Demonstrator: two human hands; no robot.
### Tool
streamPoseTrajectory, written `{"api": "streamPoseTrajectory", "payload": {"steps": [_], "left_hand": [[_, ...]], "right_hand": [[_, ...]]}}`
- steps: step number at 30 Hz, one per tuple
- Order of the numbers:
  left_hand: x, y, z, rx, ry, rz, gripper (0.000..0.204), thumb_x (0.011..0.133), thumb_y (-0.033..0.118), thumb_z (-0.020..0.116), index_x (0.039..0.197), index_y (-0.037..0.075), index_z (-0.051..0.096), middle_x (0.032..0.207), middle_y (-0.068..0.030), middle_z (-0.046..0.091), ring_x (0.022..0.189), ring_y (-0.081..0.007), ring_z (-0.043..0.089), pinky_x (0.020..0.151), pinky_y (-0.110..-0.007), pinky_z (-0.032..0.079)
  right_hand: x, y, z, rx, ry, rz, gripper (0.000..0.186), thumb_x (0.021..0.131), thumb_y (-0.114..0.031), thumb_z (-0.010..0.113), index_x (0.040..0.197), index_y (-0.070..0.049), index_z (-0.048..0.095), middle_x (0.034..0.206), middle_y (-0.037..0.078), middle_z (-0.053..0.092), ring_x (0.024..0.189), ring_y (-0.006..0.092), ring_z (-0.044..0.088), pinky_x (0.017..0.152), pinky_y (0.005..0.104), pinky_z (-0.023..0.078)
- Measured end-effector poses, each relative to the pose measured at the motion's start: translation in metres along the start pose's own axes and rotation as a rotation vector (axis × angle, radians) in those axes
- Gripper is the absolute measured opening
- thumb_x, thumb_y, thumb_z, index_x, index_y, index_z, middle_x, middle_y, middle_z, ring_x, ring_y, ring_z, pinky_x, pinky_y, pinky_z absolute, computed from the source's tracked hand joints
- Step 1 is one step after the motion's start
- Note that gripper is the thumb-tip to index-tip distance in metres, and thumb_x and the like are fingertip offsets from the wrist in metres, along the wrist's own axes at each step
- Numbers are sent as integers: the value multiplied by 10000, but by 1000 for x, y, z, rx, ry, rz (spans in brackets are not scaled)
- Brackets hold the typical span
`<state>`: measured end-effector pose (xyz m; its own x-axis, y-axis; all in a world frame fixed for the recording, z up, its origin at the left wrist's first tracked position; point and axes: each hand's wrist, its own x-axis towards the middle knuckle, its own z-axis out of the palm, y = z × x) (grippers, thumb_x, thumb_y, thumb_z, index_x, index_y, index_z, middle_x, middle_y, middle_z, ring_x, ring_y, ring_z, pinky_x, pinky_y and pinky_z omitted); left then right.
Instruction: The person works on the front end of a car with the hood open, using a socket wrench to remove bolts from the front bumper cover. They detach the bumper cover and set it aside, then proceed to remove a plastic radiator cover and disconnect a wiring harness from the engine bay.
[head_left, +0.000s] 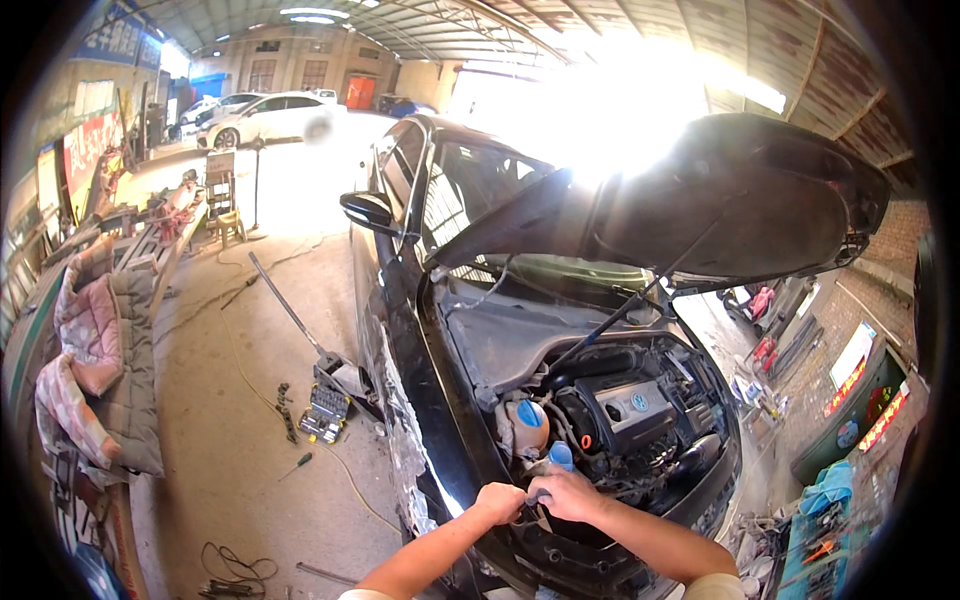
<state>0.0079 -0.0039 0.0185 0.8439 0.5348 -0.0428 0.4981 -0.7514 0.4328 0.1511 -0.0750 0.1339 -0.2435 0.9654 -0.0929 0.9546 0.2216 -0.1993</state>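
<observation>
Both of my hands meet over the front corner of the open engine bay of a black car [462,440]. My left hand [499,503] is closed, its fingers curled by the dark front panel; what they hold is hidden. Right beside it, my right hand [566,496] is closed around a small dark piece [540,495], too small to name. Just beyond my hands are a blue reservoir cap [561,456] and a pale coolant tank [527,430] with a blue cap. A grey and black engine cover [632,408] lies farther right.
The raised hood [740,210] rests on a prop rod [620,312]. Left on the floor are a floor jack [342,374], a socket set [326,410], a screwdriver [298,464] and a cable [238,568]. A blue tool cart [815,545] stands right.
</observation>
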Motion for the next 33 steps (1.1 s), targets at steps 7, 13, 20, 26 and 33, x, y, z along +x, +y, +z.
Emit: {"api": "streamPoseTrajectory", "payload": {"steps": [7,13,20,26,33], "left_hand": [[5,-3,10,-9,-5,-61,283,768,345,770,922,111,723,910,-124,733,887,-319,714,764,-434,573],[5,-7,12,8,18,-17,296,779,374,767,896,104,733,891,-122,732,881,-322,713,758,-434,571],[3,-2,8,-23,18,-24,234,772,320,756,876,112,729,874,-127,730,856,-318,716,738,-439,574],[5,-5,10,41,21,24,275,790,365,756,878,106,728,871,-129,729,854,-319,716,738,-436,572],[7,-4,11,3,3,19,224,769,296,748,880,103,724,868,-122,730,847,-322,715,718,-442,576]], "right_hand": [[10,-6,-4,28,-146,246,256,869,-303,698,976,-72,675,1067,164,655,1010,393,630,842,483,509],[1,-7,-6,108,44,0,195,854,-253,707,964,-94,674,996,147,654,996,375,631,834,471,506],[2,0,-6,39,-15,29,368,898,-398,658,1007,-48,671,999,199,688,928,400,663,811,496,521],[1,0,-4,-1,14,108,316,916,-384,633,1013,-86,671,1021,212,693,916,410,669,797,516,521],[-2,8,-2,31,-52,69,333,890,-383,675,1060,-98,651,1057,223,667,955,408,650,806,507,518]]}}
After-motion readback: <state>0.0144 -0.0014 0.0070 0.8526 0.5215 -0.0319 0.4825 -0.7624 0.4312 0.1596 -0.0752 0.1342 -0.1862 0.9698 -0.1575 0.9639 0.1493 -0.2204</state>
